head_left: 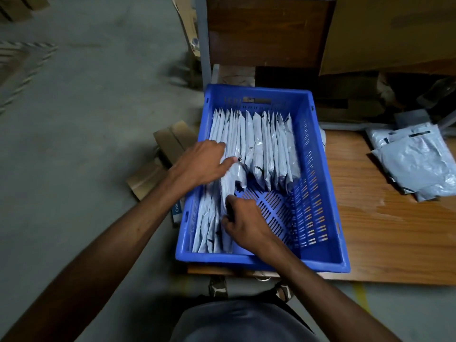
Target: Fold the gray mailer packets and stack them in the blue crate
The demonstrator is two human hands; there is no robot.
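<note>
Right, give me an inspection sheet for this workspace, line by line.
Surface: wooden board, worn, carrying the crate.
Job's things: blue crate with folded packets standing on edge in a far row and a near-left row; right near floor bare.
Clutter: loose mailers piled on the board, right; cardboard on the floor, left.
Hands: left hand rests on the packets; right hand fingers curl round a packet being set in.
Cables: nothing seen.
Surroundings: concrete floor; wooden cabinet behind.
</note>
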